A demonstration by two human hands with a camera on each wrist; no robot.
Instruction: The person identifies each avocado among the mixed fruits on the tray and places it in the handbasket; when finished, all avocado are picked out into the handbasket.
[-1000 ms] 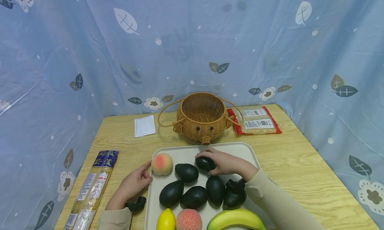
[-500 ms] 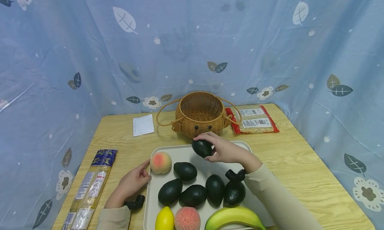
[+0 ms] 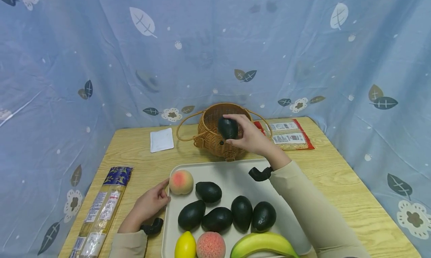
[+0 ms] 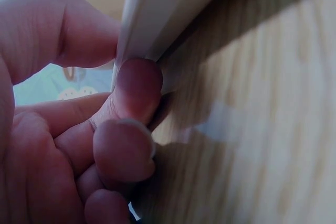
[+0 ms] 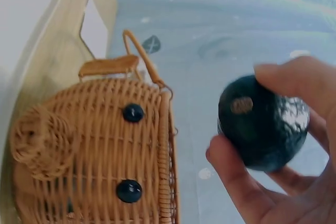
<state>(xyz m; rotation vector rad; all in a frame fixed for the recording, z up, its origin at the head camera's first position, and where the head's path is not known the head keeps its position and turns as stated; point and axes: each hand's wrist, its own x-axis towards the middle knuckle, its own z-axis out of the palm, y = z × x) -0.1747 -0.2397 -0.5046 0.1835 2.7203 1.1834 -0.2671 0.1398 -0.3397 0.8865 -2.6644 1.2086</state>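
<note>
In the head view my right hand point(image 3: 250, 136) grips a dark green avocado point(image 3: 228, 128) in front of the opening of a wicker basket point(image 3: 219, 147). The right wrist view shows the thumb and fingers around that avocado point(image 5: 262, 124), apart from the basket point(image 5: 100, 145), which has black bead eyes and a woven snout. My left hand point(image 3: 149, 203) pinches the left rim of a cream tray point(image 3: 167, 220), beside a peach point(image 3: 182, 182). Its curled fingers point(image 4: 126, 150) lie along the outer side of the tray wall point(image 4: 152, 14) in the left wrist view.
Several avocados point(image 3: 217, 219) lie on the tray with a lemon point(image 3: 185, 246), a pinker peach point(image 3: 211, 245) and a banana point(image 3: 264, 244). Long noodle packs point(image 3: 102, 213) lie at the left. A white packet point(image 3: 162, 140) and a red-edged bag point(image 3: 291, 138) flank the basket.
My right hand has lifted the avocado from the tray and carried it away from me, up to the basket's opening. The left hand has stayed at the tray's rim.
</note>
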